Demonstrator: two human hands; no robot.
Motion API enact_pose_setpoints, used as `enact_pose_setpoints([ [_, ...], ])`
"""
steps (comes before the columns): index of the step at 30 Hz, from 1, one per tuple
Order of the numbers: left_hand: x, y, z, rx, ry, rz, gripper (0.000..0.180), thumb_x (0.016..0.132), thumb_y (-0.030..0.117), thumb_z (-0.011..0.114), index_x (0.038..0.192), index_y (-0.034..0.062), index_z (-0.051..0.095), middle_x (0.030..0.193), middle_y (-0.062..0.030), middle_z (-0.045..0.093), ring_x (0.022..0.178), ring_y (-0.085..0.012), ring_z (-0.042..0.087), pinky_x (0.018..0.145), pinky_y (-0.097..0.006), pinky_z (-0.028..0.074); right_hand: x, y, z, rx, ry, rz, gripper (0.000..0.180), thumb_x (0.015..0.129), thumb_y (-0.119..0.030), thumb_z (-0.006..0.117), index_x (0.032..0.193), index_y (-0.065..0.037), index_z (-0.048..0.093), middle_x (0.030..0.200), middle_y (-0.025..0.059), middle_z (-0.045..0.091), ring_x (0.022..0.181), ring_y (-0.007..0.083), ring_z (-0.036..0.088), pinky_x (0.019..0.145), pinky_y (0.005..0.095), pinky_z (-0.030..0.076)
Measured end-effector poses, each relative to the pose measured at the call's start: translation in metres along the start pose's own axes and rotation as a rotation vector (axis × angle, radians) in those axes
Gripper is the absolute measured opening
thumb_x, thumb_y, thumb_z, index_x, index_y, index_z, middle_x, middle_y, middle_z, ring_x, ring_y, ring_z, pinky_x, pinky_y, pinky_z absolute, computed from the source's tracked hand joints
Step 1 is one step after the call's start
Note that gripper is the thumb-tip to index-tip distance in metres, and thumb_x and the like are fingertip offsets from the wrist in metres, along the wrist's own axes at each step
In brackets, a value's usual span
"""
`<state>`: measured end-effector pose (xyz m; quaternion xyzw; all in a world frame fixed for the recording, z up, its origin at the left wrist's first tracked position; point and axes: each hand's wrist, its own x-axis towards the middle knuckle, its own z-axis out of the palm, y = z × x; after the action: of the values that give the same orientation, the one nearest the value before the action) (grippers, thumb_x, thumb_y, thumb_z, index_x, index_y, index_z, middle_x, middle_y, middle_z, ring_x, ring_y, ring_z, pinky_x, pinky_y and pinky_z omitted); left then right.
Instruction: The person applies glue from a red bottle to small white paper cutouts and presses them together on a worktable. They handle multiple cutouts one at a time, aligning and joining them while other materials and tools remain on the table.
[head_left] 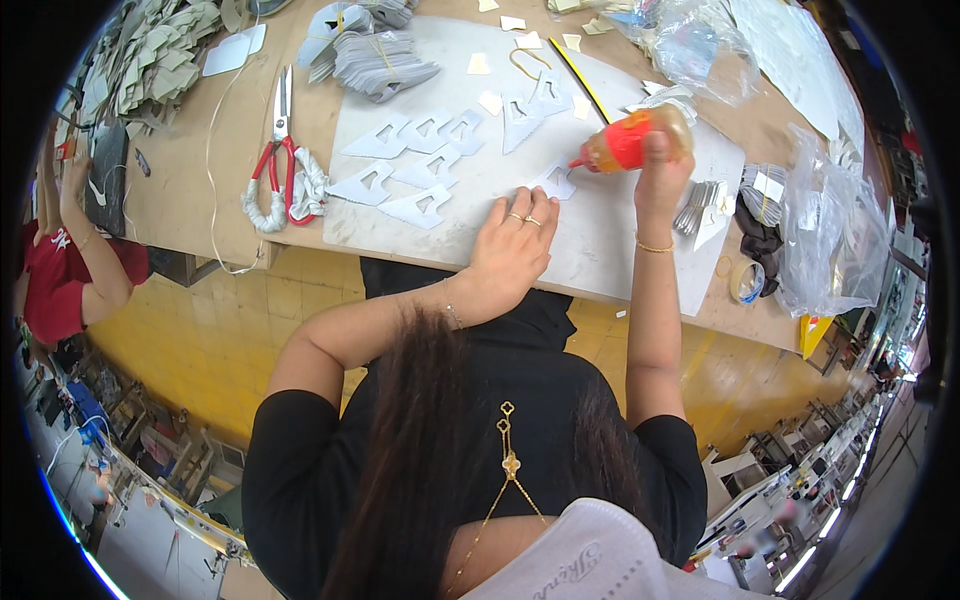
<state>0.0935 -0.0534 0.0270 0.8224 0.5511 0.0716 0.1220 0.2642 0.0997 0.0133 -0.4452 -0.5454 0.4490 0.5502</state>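
My right hand point(662, 185) grips a squeeze bottle point(622, 146) with a red label and amber contents. The bottle is tilted left, its red nozzle close to a small pale cut-out piece point(559, 181) on the grey board point(380, 230). Whether the nozzle touches the piece, I cannot tell. My left hand point(514, 245) lies on the board with fingers stretched out, their tips beside that piece's lower edge. Several similar pale pieces with openings point(440, 168) are spread to the left, and a few more point(530, 110) lie just beyond my left hand.
Red-handled scissors point(280, 155) lie left of the board. Bundled grey pieces point(380, 65) sit at its far edge, and a yellow-and-black strip point(580, 80) lies far right. A tape roll point(746, 282) and clear plastic bag point(830, 250) are at right. A person in red point(75, 270) works at left.
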Motion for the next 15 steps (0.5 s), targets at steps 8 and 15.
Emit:
enact_pose_setpoints([
  [8,0.002,0.002,-0.001,-0.069,-0.002,-0.037,0.074,0.077,0.03,0.075,0.137,-0.0019,0.046,0.134,-0.0185,0.047,0.123,-0.0326,0.045,0.099,-0.041,0.038,0.004,-0.022,0.028,-0.406,-0.265,-0.262,0.049,0.069,-0.042,0.088,0.094,-0.005,0.069,0.084,0.0067,0.068,0.075,0.0208,0.068,0.07,0.0321,0.054],
  [15,-0.001,0.002,-0.011,-0.059,-0.019,-0.011,0.076,0.076,0.029,0.076,0.138,-0.0032,0.045,0.133,-0.019,0.048,0.121,-0.0321,0.045,0.099,-0.04,0.038,-0.003,-0.046,0.034,-0.501,-0.384,-0.248,0.046,0.067,-0.037,0.09,0.092,-0.004,0.069,0.081,0.0052,0.065,0.074,0.0196,0.066,0.067,0.0299,0.051],
])
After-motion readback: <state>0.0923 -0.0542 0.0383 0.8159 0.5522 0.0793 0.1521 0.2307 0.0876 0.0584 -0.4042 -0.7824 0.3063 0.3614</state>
